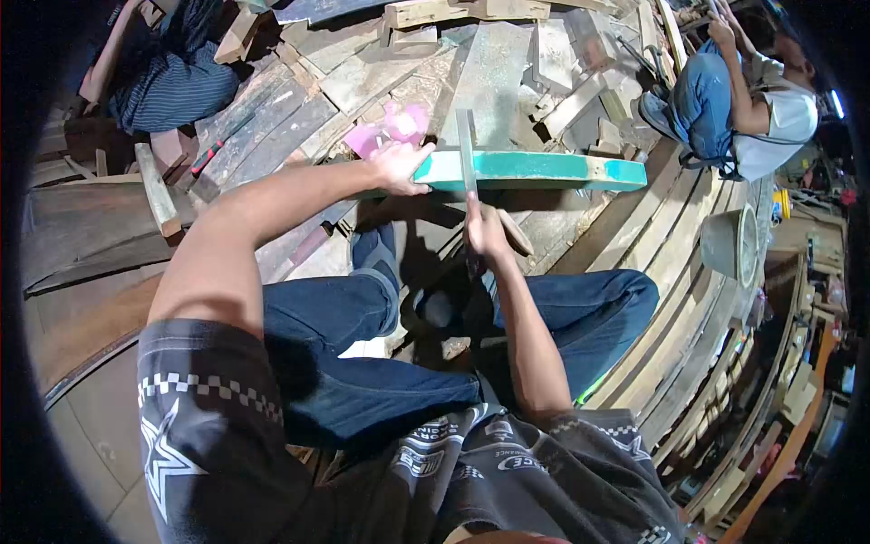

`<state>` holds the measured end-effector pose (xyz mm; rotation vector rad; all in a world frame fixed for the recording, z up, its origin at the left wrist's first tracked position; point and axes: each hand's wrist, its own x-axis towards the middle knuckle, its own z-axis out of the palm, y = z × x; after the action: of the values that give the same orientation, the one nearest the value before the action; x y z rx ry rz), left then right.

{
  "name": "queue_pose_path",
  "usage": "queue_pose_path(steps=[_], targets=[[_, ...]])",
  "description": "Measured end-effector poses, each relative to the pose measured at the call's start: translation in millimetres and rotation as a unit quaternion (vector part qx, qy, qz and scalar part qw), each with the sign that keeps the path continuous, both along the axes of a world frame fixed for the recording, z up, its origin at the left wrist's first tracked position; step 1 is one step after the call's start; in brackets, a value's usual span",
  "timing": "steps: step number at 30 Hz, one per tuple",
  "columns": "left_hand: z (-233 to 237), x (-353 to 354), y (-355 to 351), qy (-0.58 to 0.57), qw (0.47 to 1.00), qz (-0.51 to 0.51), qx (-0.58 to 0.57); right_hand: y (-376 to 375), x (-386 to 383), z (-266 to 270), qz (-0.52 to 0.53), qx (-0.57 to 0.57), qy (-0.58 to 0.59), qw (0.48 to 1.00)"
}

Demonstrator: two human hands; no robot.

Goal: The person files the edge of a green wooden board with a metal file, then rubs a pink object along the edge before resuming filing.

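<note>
My left hand (401, 170) is closed around the left end of a wooden piece (544, 168) with worn green paint, held crosswise above my knees. My right hand (487, 228) is closed on the lower end of a long, flat grey metal file (466, 145). The file stands across the green wood near its left part, its far tip reaching past the edge. Just beyond my left hand lies crumpled pink material (391, 129). Beside my right hand, a rounded brown object (516, 233) shows partly; its kind I cannot make out.
Boards and wood offcuts (362, 77) cover the ground ahead. A red-handled tool (207, 157) lies at the left. On the right are a grey bucket (730, 241), long wooden slats (634, 245) and a seated person (752, 118). Another person's striped clothing (177, 86) shows at upper left.
</note>
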<state>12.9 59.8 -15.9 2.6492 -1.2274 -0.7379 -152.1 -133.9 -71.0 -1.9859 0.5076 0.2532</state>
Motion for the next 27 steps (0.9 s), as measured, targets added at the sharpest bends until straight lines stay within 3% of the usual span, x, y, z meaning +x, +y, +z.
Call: queue_pose_path(steps=[1,3,7,8,11,15,17,21,22,26,27], targets=[[-2.0,-1.0,-0.2,0.0,1.0,0.0,-0.005,5.2,11.9,30.1,-0.017,0.064,0.003,0.998],[-4.1,-0.9,1.9,-0.004,1.0,0.002,-0.013,3.0,27.1,26.3,-0.019,0.107,0.002,0.994],[1.5,0.1,-0.6,0.002,1.0,-0.001,0.011,6.8,-3.3,4.9,-0.012,-0.003,-0.057,0.998],[10.9,-2.6,-2.1,0.004,1.0,0.003,0.027,11.3,-19.1,40.3,0.005,-0.002,-0.021,1.0],[13.8,-2.2,-2.0,0.028,0.999,0.002,0.017,13.4,-44.5,8.7,-0.014,-0.016,-0.037,0.999],[9.5,-3.4,-2.6,0.01,1.0,0.008,0.02,8.0,5.4,11.7,-0.011,0.032,-0.009,0.999],[1.1,-2.2,2.5,-0.012,1.0,-0.002,-0.009,15.4,22.5,41.8,-0.032,0.102,0.013,0.994],[-3.5,1.5,-1.1,-0.028,0.999,-0.026,-0.016,16.3,1.5,11.4,-0.009,0.056,-0.051,0.997],[-0.2,0.8,-1.2,-0.034,0.999,-0.026,-0.015,19.6,-14.5,28.6,0.004,-0.005,-0.02,1.0],[1.7,-1.4,0.5,-0.03,0.999,-0.021,-0.022,24.1,-39.4,15.2,0.0,0.014,0.043,0.999],[2.0,-1.6,-0.7,-0.02,0.999,-0.017,-0.021,25.8,-29.7,22.2,-0.005,-0.003,-0.004,1.0]])
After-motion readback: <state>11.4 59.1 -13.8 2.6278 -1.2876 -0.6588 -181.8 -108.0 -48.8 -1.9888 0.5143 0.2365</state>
